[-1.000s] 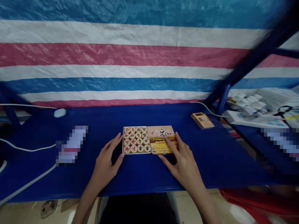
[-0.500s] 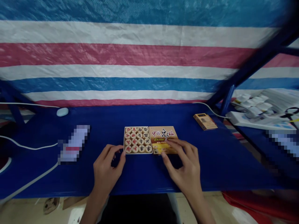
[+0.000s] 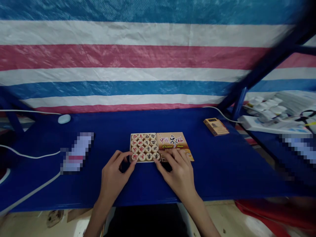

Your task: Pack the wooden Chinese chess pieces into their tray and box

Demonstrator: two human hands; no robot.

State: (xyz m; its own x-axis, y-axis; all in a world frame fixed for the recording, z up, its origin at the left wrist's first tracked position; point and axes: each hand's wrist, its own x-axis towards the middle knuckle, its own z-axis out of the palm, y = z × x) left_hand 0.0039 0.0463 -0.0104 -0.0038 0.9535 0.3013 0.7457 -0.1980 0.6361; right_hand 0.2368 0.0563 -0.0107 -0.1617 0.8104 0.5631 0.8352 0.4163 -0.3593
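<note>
A shallow white box (image 3: 145, 161) of round Chinese chess pieces (image 3: 148, 149) lies open on the blue tabletop, its pieces marked in red and black. My left hand (image 3: 115, 172) is closed at the box's front left corner, thumb and index finger on the edge by a red piece. At the front right corner, my right hand (image 3: 179, 172) has its thumb near a black piece and its index finger along the right side. The printed lid (image 3: 171, 141) sits against the box's right side, partly covered by my right hand. Whether any fingertip grips a piece is hard to tell.
A small tan carton (image 3: 216, 127) stands at the back right. Left of the box are a blurred-out phone-like object (image 3: 79, 151), white cables and a pale rounded object (image 3: 64, 118). White items and a power strip (image 3: 271, 125) occupy the right side, beyond a blue frame post.
My right hand has moved left from the lid to the box's front right corner. The lid now sits slightly askew. My left hand has closed in on the front left corner.
</note>
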